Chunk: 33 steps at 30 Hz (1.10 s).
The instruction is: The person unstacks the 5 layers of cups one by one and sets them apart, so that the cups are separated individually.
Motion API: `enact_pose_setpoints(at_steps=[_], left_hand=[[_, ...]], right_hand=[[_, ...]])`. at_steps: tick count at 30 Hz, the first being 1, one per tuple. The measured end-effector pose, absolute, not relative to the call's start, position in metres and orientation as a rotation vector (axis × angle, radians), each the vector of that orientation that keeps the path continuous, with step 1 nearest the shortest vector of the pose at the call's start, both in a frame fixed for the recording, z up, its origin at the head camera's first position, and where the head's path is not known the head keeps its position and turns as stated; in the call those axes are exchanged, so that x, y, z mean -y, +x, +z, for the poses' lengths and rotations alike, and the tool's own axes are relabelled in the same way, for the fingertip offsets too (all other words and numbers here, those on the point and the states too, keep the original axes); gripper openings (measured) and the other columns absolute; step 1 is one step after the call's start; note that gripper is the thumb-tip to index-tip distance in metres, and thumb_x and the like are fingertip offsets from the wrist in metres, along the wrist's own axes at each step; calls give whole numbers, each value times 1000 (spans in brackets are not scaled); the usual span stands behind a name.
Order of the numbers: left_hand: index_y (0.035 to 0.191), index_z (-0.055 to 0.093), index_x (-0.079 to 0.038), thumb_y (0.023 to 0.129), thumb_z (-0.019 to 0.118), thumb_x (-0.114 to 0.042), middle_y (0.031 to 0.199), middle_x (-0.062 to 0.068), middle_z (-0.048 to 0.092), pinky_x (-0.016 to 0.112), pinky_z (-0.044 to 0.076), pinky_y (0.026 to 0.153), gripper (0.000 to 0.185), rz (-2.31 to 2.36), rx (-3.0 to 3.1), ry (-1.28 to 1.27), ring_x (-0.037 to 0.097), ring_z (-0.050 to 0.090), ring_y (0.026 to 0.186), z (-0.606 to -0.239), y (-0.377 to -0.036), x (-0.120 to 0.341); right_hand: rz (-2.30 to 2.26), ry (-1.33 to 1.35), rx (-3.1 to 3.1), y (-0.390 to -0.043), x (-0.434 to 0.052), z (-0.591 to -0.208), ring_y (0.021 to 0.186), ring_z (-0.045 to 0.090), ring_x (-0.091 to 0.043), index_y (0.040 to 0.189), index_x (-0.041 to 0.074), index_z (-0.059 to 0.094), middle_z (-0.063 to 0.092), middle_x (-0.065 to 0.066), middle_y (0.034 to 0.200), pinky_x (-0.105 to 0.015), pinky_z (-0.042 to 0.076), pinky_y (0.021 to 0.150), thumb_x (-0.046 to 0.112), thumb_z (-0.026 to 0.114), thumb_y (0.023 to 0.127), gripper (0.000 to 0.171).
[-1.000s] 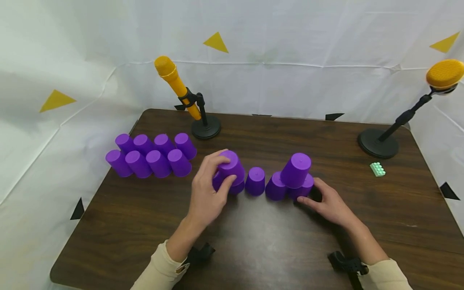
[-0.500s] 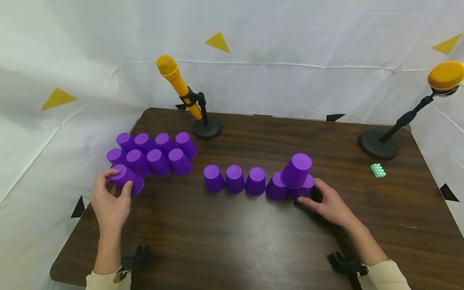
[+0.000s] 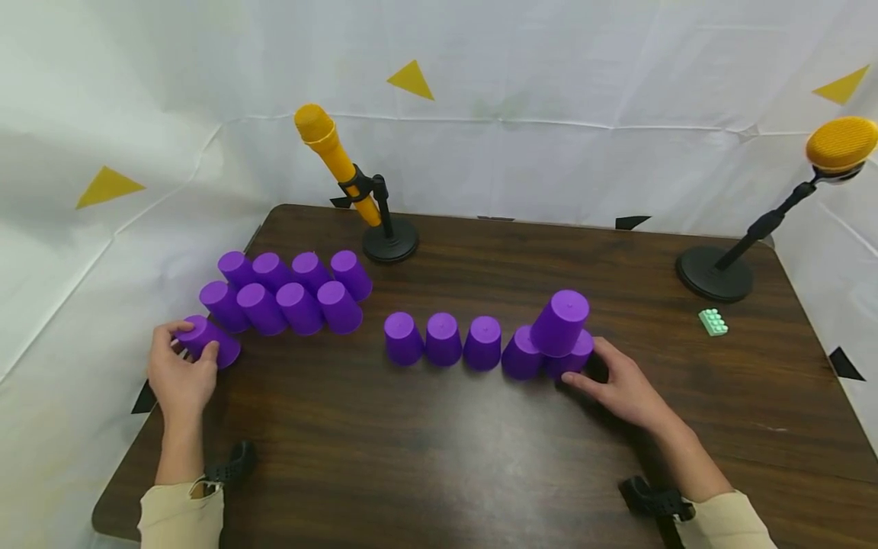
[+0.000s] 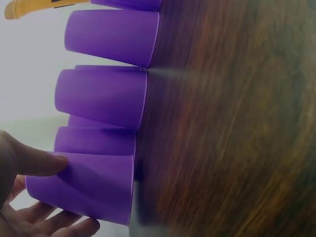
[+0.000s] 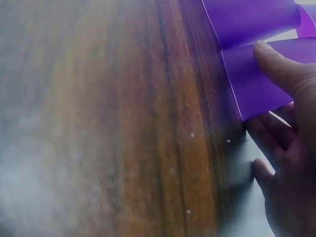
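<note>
Purple cups stand upside down on a dark wooden table [image 3: 439, 457]. My left hand [image 3: 199, 341] grips one tilted purple cup [image 3: 222, 351] near the table's left edge, just in front of a cluster of several cups [image 3: 288, 293]. In the left wrist view the thumb [image 4: 34, 160] lies over this cup [image 4: 89, 185]. Mid-table, three cups [image 3: 443, 339] form a row that runs into a small pyramid with one cup on top [image 3: 561, 322]. My right hand [image 3: 583, 361] holds the pyramid's bottom right cup [image 3: 571, 363] between thumb and fingers. The right wrist view shows the thumb [image 5: 281, 64] on that cup [image 5: 256, 89].
Two yellow microphones on black stands rise at the back: one at the back left [image 3: 336, 164], one at the far right [image 3: 840, 145] with its base [image 3: 713, 273] on the table. A small green brick [image 3: 713, 322] lies near that base. White sheeting surrounds the table.
My left hand lifted a cup off the left end of the middle row, carried it left and brought it down by the cluster. The right hand has stayed put.
</note>
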State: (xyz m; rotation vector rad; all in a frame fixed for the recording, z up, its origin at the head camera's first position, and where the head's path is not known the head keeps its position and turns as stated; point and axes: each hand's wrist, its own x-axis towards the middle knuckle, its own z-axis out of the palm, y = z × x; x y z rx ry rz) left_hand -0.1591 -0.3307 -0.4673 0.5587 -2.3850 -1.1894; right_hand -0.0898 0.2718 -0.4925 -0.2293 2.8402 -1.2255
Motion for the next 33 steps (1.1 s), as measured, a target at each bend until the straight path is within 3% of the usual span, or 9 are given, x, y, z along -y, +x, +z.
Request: enact_pose_setpoints(at_steps=[14,17,21,25,29,33], left_hand=[[129,45,-3,85,68,0,141,16,49,52,44,101,49,-1228,2373,572,37,49,128,-474,-165,337],[127,47,-5,83,68,0,136,13,52,48,45,101,50,-1223,2320,568,30,50,128,-473,-164,336],[122,54,-6,80,66,0,122,-1,54,42,42,100,43,-1186,2150,509,16,49,122,-466,-162,326],[110,58,6,79,63,6,115,-1,57,36,43,95,31,-1194,1922,321,14,50,112,-442,-158,288],[96,57,16,75,57,17,109,21,59,34,49,92,21,-1256,1775,-10,29,55,107,-411,-151,227],[92,60,13,75,57,17,104,26,61,35,50,93,18,-1310,1797,-398,37,57,102,-400,-145,162]], right_hand=[[-1226,-244,-2842,-90,-271,-491,123,50,-37,134,9,53,59,-16,125,-61,36,101,34,75,88,57],[-1233,-249,-2846,-90,-271,-492,122,51,-36,133,9,54,59,-15,124,-60,37,101,33,75,88,55],[-1241,-254,-2847,-90,-271,-492,122,51,-36,132,9,54,59,-15,124,-60,37,101,33,75,87,55],[-1241,-249,-2844,-90,-271,-490,122,51,-37,132,8,54,59,-16,124,-61,36,101,32,75,88,55],[-1230,-238,-2844,-90,-271,-489,123,51,-38,133,8,53,59,-16,124,-61,36,101,33,75,88,56],[-1229,-241,-2843,-90,-271,-489,123,50,-38,133,7,53,59,-16,124,-62,36,101,33,75,88,57]])
